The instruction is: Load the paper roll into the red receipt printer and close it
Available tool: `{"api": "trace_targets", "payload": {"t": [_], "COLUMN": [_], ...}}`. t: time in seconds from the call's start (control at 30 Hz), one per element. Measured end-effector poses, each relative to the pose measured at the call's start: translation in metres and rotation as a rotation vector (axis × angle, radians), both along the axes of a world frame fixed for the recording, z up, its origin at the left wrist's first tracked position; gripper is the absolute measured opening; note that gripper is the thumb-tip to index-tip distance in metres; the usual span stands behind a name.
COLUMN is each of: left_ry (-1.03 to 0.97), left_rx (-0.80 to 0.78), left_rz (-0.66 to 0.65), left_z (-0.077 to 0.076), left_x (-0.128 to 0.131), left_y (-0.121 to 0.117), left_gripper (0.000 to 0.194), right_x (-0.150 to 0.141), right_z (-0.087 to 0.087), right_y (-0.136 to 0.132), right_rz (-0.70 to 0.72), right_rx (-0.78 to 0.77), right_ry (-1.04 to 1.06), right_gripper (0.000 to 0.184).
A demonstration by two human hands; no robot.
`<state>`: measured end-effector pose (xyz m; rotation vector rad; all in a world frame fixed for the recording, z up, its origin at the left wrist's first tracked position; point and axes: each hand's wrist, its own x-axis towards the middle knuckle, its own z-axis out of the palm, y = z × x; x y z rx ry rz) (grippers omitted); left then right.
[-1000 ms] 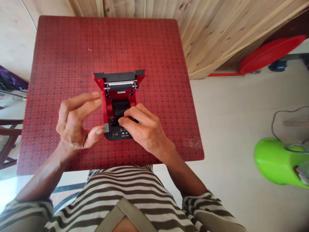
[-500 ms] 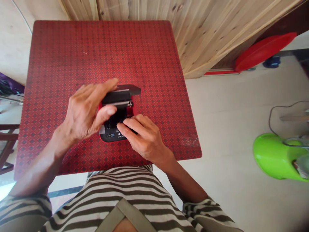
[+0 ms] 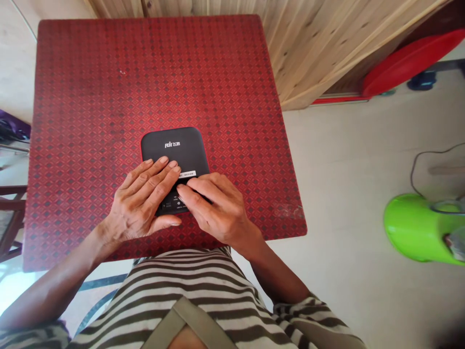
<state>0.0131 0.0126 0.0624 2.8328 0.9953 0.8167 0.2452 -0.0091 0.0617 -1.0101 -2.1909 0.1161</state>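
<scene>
A small portable printer (image 3: 173,133) with a black top and a red rim lies on the patterned red table, its lid down. A white label strip (image 3: 188,174) crosses the top near the lid's front edge. My left hand (image 3: 145,198) rests flat over the left side of the lid, fingers stretched out and the thumb apart. My right hand (image 3: 218,206) is closed at the printer's front right corner, with thumb and index finger near the lid's seam. Its other fingertips are hidden behind the hand.
The red table (image 3: 232,97) stands against a wooden panel (image 3: 301,43). On the floor to the right is a bright green bin (image 3: 410,228) with a cable beside it. Farther back leans a red round board (image 3: 410,65). A dark chair (image 3: 12,208) is at the left.
The printer's lid has gone from raised to shut. My left hand came down from above it to lie flat on top. My right hand stays at the front right corner.
</scene>
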Motion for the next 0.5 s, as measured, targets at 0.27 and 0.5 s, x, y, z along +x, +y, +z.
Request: {"api": "trace_targets", "payload": {"t": [0.27, 0.5], "left_ry": [0.051, -0.048], "left_rx": [0.037, 0.000], "left_rz": [0.052, 0.052], "left_z": [-0.009, -0.007], "left_x": [0.001, 0.001], "left_y": [-0.006, -0.007], "left_gripper": [0.091, 0.097], "right_x": [0.021, 0.048], "right_z": [0.006, -0.005], "right_y": [0.007, 0.012], "right_rz": [-0.112, -0.314], "right_rx": [-0.022, -0.046], "right_ry": [0.270, 0.294], "right_gripper": [0.025, 0.015]}}
